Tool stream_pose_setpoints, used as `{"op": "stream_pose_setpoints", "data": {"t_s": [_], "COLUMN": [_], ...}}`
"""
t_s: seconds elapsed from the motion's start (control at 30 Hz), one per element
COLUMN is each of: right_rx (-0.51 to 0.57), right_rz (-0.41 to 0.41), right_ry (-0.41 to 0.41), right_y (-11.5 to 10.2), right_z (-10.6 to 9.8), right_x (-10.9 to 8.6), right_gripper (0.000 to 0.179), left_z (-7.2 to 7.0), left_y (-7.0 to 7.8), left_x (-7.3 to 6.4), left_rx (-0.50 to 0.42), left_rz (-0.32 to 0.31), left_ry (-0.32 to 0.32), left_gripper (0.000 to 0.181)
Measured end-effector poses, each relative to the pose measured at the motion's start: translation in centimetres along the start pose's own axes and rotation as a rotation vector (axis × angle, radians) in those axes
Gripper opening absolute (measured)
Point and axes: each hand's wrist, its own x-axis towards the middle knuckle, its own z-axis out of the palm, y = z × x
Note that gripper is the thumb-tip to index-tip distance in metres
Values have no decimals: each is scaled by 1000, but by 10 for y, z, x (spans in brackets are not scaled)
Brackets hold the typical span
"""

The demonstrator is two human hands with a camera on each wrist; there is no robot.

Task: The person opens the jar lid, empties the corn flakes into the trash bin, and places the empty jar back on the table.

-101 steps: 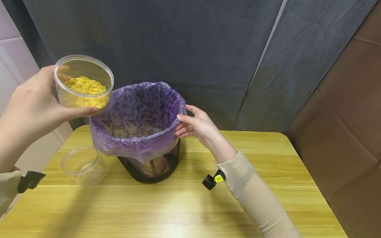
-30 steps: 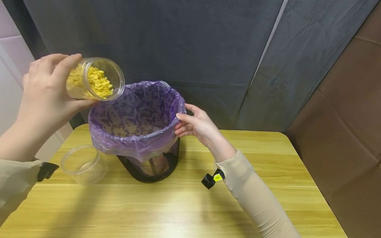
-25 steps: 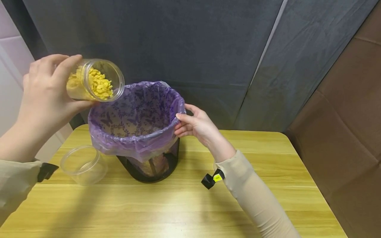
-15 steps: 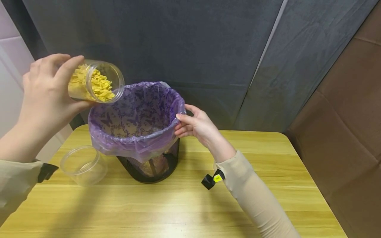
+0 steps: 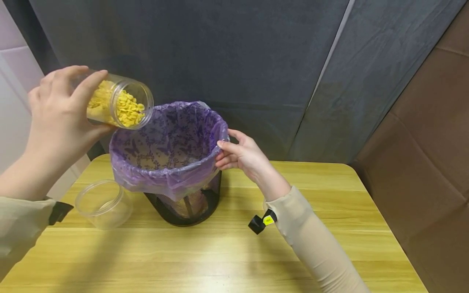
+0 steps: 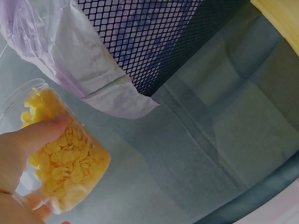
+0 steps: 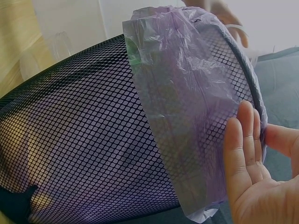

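My left hand (image 5: pixel 60 106) grips a clear plastic jar (image 5: pixel 113 79) part-filled with yellow cornflakes (image 5: pixel 129 109). The jar lies tipped on its side, mouth to the right, above the left rim of a black mesh trash bin (image 5: pixel 183 211). In the left wrist view the thumb presses along the jar wall over the cornflakes (image 6: pixel 70 163). A purple trash bag (image 5: pixel 168 179) with a butterfly print lines the bin and folds over its rim. On the bin's right side my right hand (image 5: pixel 249 156) pinches the bagged rim, thumb on one side and fingers on the outer side (image 7: pixel 252 172).
A second clear jar (image 5: pixel 104 205), lidless, stands on the wooden table (image 5: pixel 293 252) left of the bin. Behind the table hangs a dark grey curtain (image 5: pixel 205 53). A brown padded surface (image 5: pixel 432 134) borders the right side.
My left hand has turned the jar from nearly upright onto its side, and its mouth now dips a little lower. Cornflakes have slid towards the mouth. My right hand stays on the rim.
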Motion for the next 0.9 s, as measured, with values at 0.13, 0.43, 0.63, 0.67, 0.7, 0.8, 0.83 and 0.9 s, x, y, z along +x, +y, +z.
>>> {"op": "stream_pose_setpoints", "data": {"t_s": [0.13,0.43,0.63,0.67,0.7,0.8,0.83,0.9], "right_rx": [1,1,-4,-3,-2,2,4,5], "right_rz": [-1,-4,-11,-12,-12,-12,-12,-14], "right_ry": [0,-5,-9,-9,-10,-9,-9,-10], "right_y": [1,1,1,1,1,1,1,2], "right_z": [0,0,-1,-1,-1,0,0,0], "right_x": [0,0,2,2,2,2,2,3], "right_gripper": [56,55,55,55,55,54,54,54], "left_z": [1,2,1,1,1,1,1,1], "left_y": [0,1,1,1,1,2,2,3], "left_x": [-1,0,2,2,2,3,3,4], "left_rx": [3,13,18,20,22,22,23,24], "left_rz": [22,46,71,71,73,71,73,82], "left_ry": [10,15,35,36,38,36,36,38], "left_gripper": [105,104,103,103,102,102,101,101]}}
